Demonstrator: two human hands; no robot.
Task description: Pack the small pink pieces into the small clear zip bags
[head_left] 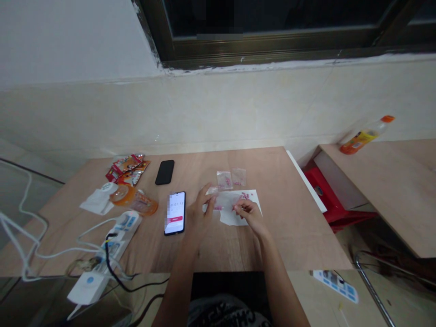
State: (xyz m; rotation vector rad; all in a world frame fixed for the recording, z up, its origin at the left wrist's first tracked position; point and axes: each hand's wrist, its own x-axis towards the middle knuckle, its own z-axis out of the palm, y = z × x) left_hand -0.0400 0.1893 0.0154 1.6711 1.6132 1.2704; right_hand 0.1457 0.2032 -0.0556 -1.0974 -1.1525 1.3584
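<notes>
My left hand (201, 205) pinches a small clear plastic bag (223, 200) by its left side, above a white sheet of paper (231, 219). At the bag's right end is my right hand (248, 211), its thumb and fingertips pressed together; whether a small bead is between them is too small to tell. Several tiny pink-red beads (245, 195) lie on the paper just beyond the right hand. Behind the paper rest two clear bags, a left one (224, 180) and a right one (239, 177), each with pink-red pieces inside.
Left of my hands lies a lit phone (175, 213), with a black phone (165, 172) behind it. Farther left are an orange bottle (134, 200) on its side, snack packets (127, 169), tissue (97, 201) and a power strip (119, 236) with cables. An orange-capped bottle (366, 136) stands on the right table.
</notes>
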